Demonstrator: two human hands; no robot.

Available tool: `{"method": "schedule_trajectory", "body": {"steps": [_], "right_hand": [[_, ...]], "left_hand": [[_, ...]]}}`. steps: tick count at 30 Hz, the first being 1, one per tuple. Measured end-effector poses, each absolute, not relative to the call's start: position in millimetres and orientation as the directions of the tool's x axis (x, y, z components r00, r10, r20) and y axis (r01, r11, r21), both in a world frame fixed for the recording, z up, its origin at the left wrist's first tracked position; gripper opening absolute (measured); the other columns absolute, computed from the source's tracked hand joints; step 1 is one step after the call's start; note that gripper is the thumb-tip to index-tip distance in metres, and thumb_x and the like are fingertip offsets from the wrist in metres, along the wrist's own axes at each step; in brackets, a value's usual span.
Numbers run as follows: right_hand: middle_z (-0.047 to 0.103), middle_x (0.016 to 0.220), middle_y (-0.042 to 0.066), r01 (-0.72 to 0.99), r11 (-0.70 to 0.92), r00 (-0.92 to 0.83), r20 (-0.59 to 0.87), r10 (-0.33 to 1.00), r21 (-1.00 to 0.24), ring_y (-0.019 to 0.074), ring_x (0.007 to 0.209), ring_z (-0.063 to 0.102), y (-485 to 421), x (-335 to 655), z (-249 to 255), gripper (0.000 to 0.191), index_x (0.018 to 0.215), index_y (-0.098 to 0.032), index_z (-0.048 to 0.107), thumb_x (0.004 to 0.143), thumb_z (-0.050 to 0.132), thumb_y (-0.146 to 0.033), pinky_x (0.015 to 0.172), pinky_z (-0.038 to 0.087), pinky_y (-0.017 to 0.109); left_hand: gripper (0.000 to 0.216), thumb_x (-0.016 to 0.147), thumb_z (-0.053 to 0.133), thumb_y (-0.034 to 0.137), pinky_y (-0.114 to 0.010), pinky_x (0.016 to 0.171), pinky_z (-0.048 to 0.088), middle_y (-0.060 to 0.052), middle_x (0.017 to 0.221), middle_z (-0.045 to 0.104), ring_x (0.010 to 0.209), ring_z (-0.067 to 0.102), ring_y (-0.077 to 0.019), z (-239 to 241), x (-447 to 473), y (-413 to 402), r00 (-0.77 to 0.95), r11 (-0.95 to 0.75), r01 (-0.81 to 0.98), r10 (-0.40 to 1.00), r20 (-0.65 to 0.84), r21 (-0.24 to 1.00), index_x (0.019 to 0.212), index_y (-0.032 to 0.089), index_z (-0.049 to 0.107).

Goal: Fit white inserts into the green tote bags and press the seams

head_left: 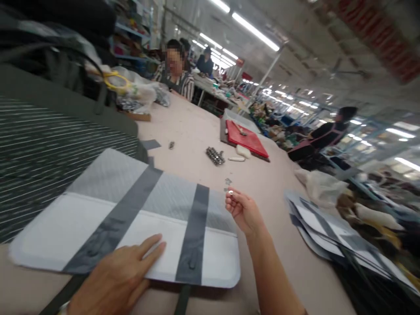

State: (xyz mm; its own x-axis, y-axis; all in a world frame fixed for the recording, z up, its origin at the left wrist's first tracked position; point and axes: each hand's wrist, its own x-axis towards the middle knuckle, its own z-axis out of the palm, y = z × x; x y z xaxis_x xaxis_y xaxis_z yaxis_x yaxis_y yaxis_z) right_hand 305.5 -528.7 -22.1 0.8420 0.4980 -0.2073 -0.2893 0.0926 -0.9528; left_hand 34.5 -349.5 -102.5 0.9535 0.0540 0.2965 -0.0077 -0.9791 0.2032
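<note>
A white and grey bag panel lies flat before me, with two dark grey strips running across it. Dark straps come out from under its near edge. My left hand rests palm down on the panel between the strips, fingers stretched out. Just past the panel's right edge, my right hand is closed in a pinch on a small shiny metal piece, too small to identify. Right behind those fingertips, a few small metal bits lie on the table.
Farther back lie a cluster of metal parts, a white oblong piece and a red board with a tool on it. Striped dark fabric fills the left. Stacked panels lie right. One person sits across the table.
</note>
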Motion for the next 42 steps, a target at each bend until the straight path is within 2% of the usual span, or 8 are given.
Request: {"method": "schedule_trajectory", "body": {"steps": [5,11,13,15,18,22,32,42], "right_hand": [[0.067,0.071,-0.002,-0.473,0.071,0.718,-0.338,0.609,-0.878,0.006,0.056,0.059,-502,271,-38,0.027,0.084,-0.019,0.07,0.062,0.08,-0.028,0.051,0.052,0.016],[0.07,0.076,0.004,-0.463,-0.125,0.631,-0.425,0.649,-0.878,0.0124,0.061,0.065,-477,237,-59,0.025,0.082,-0.017,0.071,0.065,0.081,-0.032,0.054,0.055,0.024],[0.07,0.073,0.003,-0.309,-0.253,0.625,-0.396,0.672,-0.917,0.0128,0.06,0.064,-471,227,-63,0.023,0.084,-0.016,0.071,0.071,0.077,-0.034,0.056,0.054,0.025],[0.066,0.066,0.001,0.022,-0.388,0.628,-0.289,0.723,-0.922,0.0116,0.056,0.06,-467,219,-66,0.019,0.087,-0.018,0.071,0.079,0.069,-0.035,0.055,0.051,0.024],[0.066,0.066,-0.001,0.492,-0.428,0.568,-0.093,0.818,-0.758,0.0112,0.056,0.057,-461,211,-68,0.016,0.091,-0.02,0.071,0.087,0.059,-0.031,0.056,0.047,0.024],[0.07,0.079,0.001,0.761,-0.339,0.47,0.109,0.876,-0.554,0.0112,0.064,0.062,-453,207,-69,0.017,0.095,-0.019,0.069,0.091,0.053,-0.022,0.064,0.048,0.024],[0.062,0.072,0.004,0.932,-0.34,0.36,0.216,0.908,-0.127,0.0173,0.067,0.059,-437,188,-70,0.019,0.093,-0.016,0.067,0.093,0.048,-0.02,0.065,0.044,0.029],[0.062,0.084,0.006,0.908,-0.382,0.413,0.219,0.884,-0.169,0.0171,0.077,0.058,-439,187,-79,0.02,0.097,-0.019,0.068,0.094,0.048,-0.021,0.072,0.049,0.028]], "left_hand": [[0.053,0.08,0.048,0.008,-0.038,0.081,0.055,-0.006,0.138,0.056,0.092,0.066,-0.0207,-80,39,-354,0.994,-0.978,0.044,0.063,0.087,0.203,0.13,0.022,0.057],[0.048,0.085,0.053,0.024,-0.041,0.075,0.055,-0.009,0.141,0.052,0.088,0.063,-0.0222,-70,41,-354,0.999,-0.964,0.011,0.021,0.034,0.265,0.133,0.016,0.052],[0.046,0.088,0.051,0.028,-0.041,0.073,0.055,-0.009,0.141,0.051,0.086,0.062,-0.0217,-70,40,-353,0.999,-0.963,0.012,0.023,0.038,0.269,0.133,0.016,0.051],[0.045,0.09,0.049,0.03,-0.041,0.072,0.054,-0.009,0.141,0.051,0.085,0.061,-0.0215,-70,40,-353,0.999,-0.962,0.011,0.023,0.042,0.271,0.133,0.015,0.051],[0.044,0.093,0.045,0.03,-0.04,0.071,0.053,-0.009,0.14,0.051,0.084,0.06,-0.0207,-71,40,-352,0.998,-0.962,0.002,0.018,0.057,0.274,0.133,0.014,0.05],[0.041,0.094,0.04,0.027,-0.038,0.068,0.051,-0.009,0.137,0.053,0.083,0.059,-0.0198,-73,40,-352,0.997,-0.959,-0.017,0.007,0.082,0.284,0.131,0.013,0.052],[0.037,0.094,0.04,0.022,-0.036,0.062,0.044,-0.009,0.12,0.061,0.074,0.055,-0.0184,-77,40,-352,0.992,-0.959,-0.027,0.009,0.126,0.283,0.126,0.013,0.056],[0.04,0.088,0.044,0.018,-0.037,0.067,0.044,-0.011,0.127,0.061,0.076,0.059,-0.0189,-89,39,-356,0.98,-0.976,-0.028,0.016,0.199,0.215,0.125,0.013,0.06]]}}
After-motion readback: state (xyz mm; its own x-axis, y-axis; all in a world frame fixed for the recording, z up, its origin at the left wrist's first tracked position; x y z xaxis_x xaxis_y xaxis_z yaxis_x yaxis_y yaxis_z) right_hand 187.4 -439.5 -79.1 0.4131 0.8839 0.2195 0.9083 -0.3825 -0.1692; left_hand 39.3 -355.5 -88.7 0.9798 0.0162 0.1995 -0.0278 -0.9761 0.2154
